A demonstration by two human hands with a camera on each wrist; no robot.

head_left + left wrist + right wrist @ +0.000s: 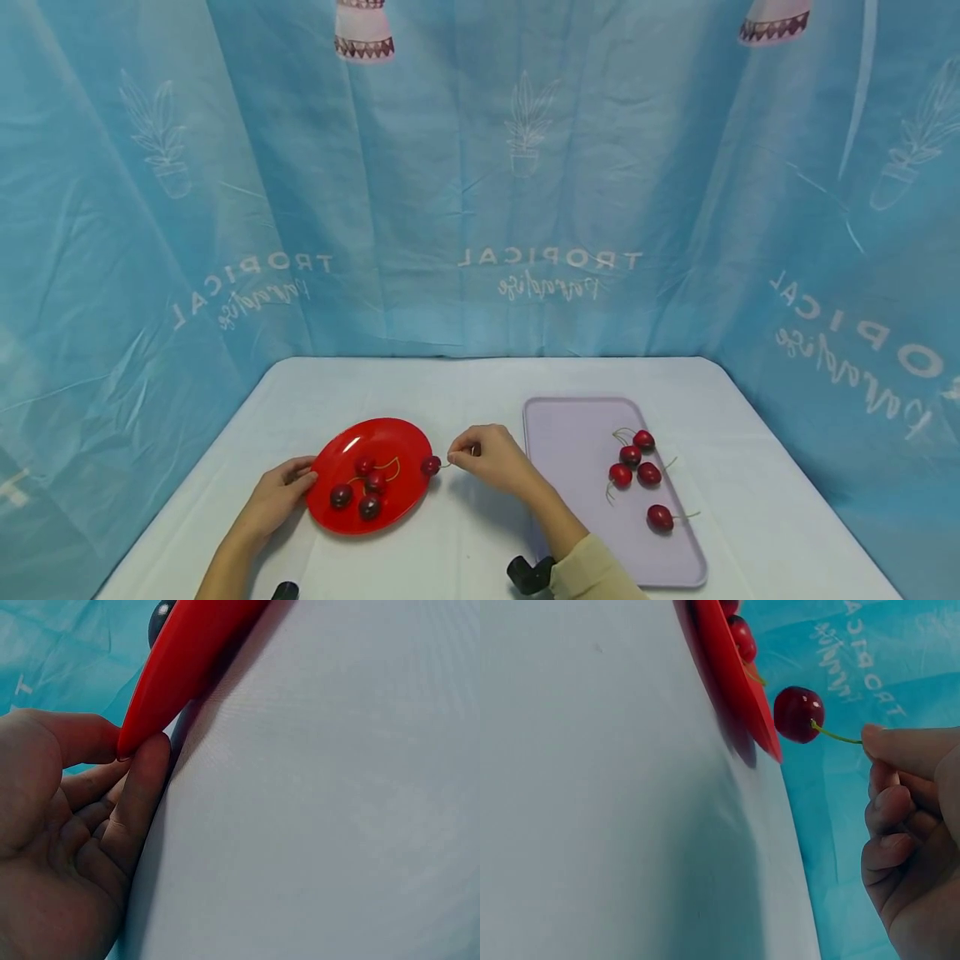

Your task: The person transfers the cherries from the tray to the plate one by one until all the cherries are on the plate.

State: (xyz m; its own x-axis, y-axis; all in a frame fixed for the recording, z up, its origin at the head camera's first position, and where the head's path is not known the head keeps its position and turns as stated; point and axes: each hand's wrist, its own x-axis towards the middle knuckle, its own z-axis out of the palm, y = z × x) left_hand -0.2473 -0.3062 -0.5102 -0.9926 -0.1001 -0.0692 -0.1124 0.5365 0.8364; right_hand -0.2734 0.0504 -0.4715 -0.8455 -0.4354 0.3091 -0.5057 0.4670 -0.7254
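My left hand (277, 498) pinches the left rim of a red plate (405, 442), thumb on top and fingertips under the edge, as the left wrist view shows. Several dark red cherries with green stems, one of them a cherry (341, 497) at the left, lie on the plate. By its stem, my right hand (491, 458) pinches a single cherry (799, 714) between thumb and forefinger. That cherry hangs at the plate's right rim, overlapping it in the head view. The other fingers of the right hand are curled in toward the palm.
On the right of the white table (480, 383) lies a pale purple tray (573, 500). Several cherries, among them a cherry (660, 518) near the front, rest along its right side. Blue printed curtains (480, 183) enclose the table at the back and sides.
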